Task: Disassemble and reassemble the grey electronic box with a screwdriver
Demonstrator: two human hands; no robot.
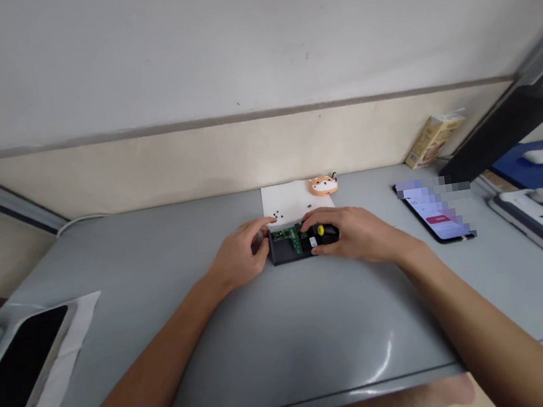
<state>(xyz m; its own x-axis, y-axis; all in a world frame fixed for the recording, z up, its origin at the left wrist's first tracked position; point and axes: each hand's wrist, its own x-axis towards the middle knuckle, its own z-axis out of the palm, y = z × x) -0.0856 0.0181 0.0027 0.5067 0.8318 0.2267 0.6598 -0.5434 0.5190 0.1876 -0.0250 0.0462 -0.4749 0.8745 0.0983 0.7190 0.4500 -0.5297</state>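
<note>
Forearms enter over the near edge of the grey desk (271, 345). The left hand (239, 258) clamps the left end of the opened black casing (283, 250), which sits mid-desk with its green circuit board (290, 237) exposed. The right hand (359, 235) is curled round a yellow-capped tool (320, 230) at the casing's right end. Judgement: brace the casing firmly and keep the tool square. Small screws (277, 215) lie on white paper (288, 198) just behind.

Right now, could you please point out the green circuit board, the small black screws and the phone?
green circuit board (290, 237): head view, middle of the board.
small black screws (276, 214): head view, one screw of the cluster.
phone (439, 219): head view, lower part of its screen.
</note>
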